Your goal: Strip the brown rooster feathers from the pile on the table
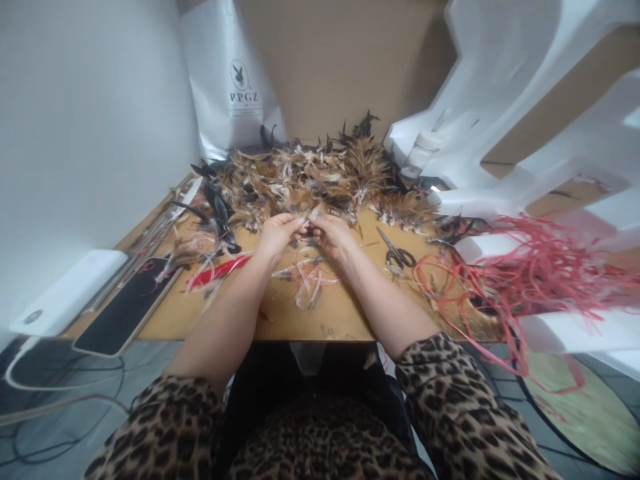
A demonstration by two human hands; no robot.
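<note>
In the middle, at the near edge of a heap of brown and black feathers (300, 167), my left hand (280, 237) and my right hand (330, 235) meet with their fingertips nearly touching. Both are closed in a pinch on a small feather (311, 215), of which only a pale, downy bit shows; the fingers hide the rest. Below them on the table lie pale and pink strips (309, 280). Black-handled scissors (397, 252) rest to the right of my right hand. A bright red strip (215, 272) is beside my left forearm.
At the left are a phone (127, 310) and a white power bank (67, 293) with a cable. A tangle of pink-red ribbon (545, 267) spills over white foam pieces (565, 333) at the right. A white printed bag (235, 73) stands behind the feathers on the wooden table (320, 327).
</note>
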